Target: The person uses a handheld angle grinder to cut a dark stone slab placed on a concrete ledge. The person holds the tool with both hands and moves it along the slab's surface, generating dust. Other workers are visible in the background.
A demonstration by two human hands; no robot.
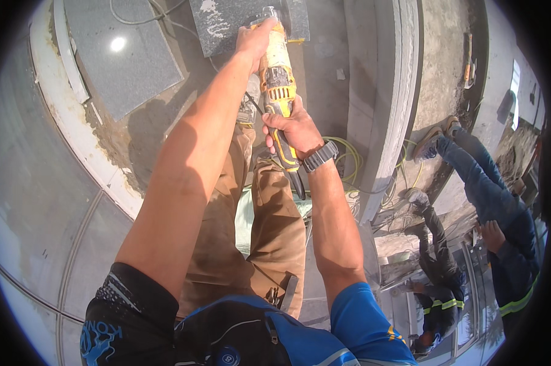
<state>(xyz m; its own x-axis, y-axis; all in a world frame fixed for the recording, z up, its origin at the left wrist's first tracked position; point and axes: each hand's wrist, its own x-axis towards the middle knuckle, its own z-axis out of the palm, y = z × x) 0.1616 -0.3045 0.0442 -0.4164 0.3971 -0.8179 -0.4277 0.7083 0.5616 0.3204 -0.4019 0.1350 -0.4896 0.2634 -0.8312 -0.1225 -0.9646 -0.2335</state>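
A yellow and black angle grinder (277,79) is held in both my hands, its head pointing away from me. My left hand (255,41) grips it near the head. Around the rear handle my right hand (295,129) is closed, with a black watch on that wrist. From the handle's end a black cord leads down toward me. The grinder's head is over a grey stone slab (223,27) at the top of the view; I cannot tell whether its disc touches the slab.
Another grey slab (126,58) lies at the upper left. A long concrete curb (392,91) runs along the right, with a yellow-green hose (351,155) beside it. Two people (492,201) in dark clothes stand at the right, beyond the curb. An orange-handled tool (468,64) lies near a wall.
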